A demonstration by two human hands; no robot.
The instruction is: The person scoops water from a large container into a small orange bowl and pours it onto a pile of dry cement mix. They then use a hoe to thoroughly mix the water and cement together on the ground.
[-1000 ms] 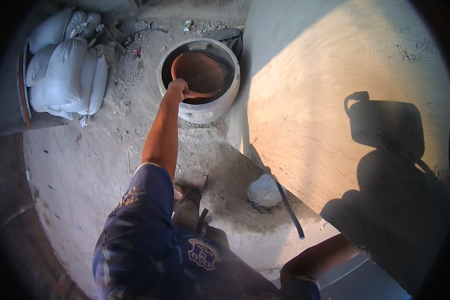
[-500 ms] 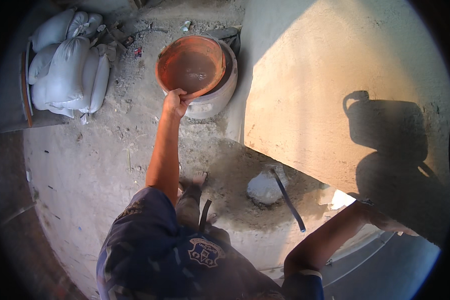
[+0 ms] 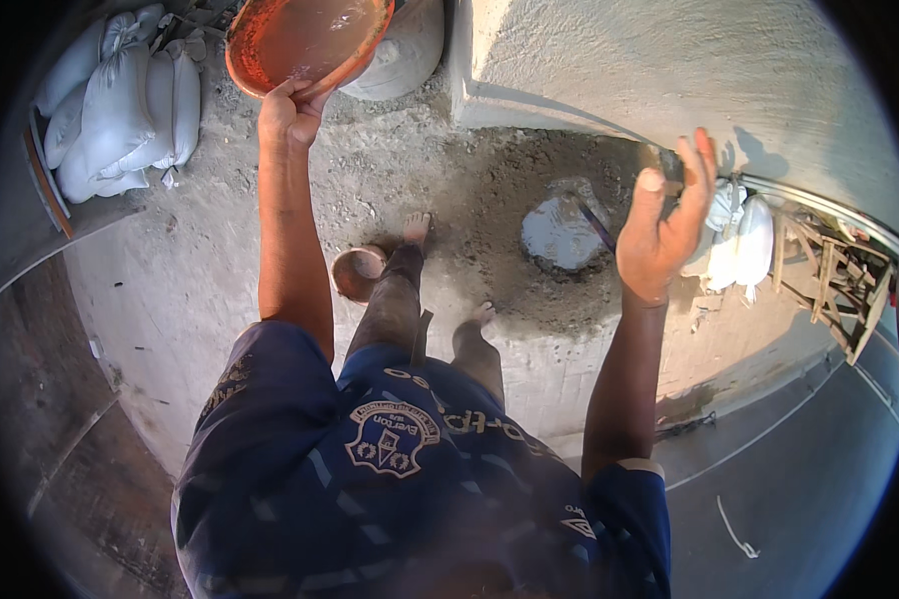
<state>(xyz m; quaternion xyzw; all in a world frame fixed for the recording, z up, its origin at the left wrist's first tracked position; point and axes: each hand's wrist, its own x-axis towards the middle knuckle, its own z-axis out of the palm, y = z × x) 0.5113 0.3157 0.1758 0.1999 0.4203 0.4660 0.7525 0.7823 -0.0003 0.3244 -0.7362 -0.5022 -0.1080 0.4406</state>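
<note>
Pinching an orange basin (image 3: 258,50) cut off at the top, left hand (image 3: 290,114); right hand (image 3: 661,232) spread.

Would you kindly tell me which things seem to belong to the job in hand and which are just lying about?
Probably in the job:
orange basin, held by the left hand
grey tub, partly hidden by the basin
pale patch

Seemingly lying about:
white sacks
wooden frame

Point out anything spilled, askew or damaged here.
The dark patch on the floor, around a pale area, stands out: it looks damp against the lighter surface, though I can't tell whether anything spilled.
</note>
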